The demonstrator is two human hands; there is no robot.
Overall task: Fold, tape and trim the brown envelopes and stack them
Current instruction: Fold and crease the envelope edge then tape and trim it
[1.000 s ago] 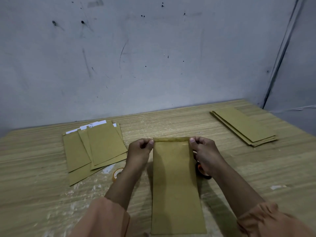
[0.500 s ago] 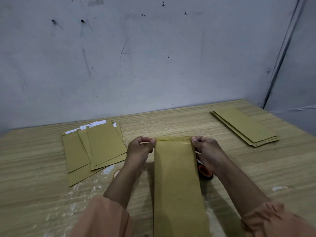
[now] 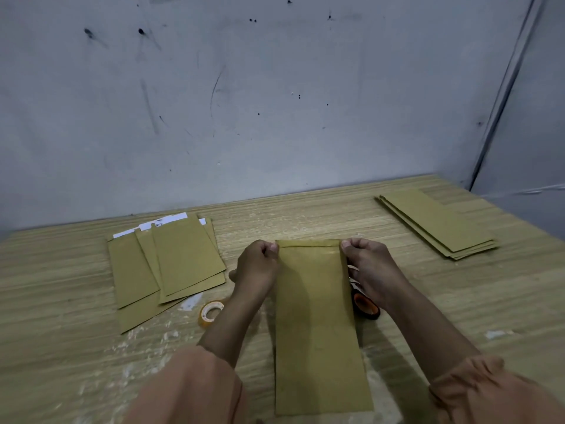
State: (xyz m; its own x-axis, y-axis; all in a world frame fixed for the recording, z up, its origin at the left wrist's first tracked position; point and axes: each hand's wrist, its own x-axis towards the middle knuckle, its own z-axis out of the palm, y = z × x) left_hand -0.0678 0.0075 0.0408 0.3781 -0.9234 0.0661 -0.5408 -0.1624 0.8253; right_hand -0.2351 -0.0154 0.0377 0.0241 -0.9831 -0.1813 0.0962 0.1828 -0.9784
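Item 1: long brown envelope (image 3: 318, 325), lying flat lengthwise at the middle of the tabletop (image 3: 305, 215), near end by the front edge, far end bearing a narrow folded flap.
Item 2: left hand (image 3: 258, 267), fingers curled, grip pinching the flap's left corner.
Item 3: right hand (image 3: 371, 270), fingers curled, grip pinching the flap's right corner.
Item 4: loose pile of brown envelopes (image 3: 171, 264), fanned, towards the tabletop's back left; white paper (image 3: 165, 222) shows at its far edge.
Item 5: neat stack of long brown envelopes (image 3: 437, 223), back right corner.
Item 6: tape roll (image 3: 210, 312), just left of the left forearm.
Item 7: orange-and-black object (image 3: 365, 306), partly hidden under the right wrist; kind not discernible.
Item 8: scuffed grey wall (image 3: 275, 102) behind the back edge.
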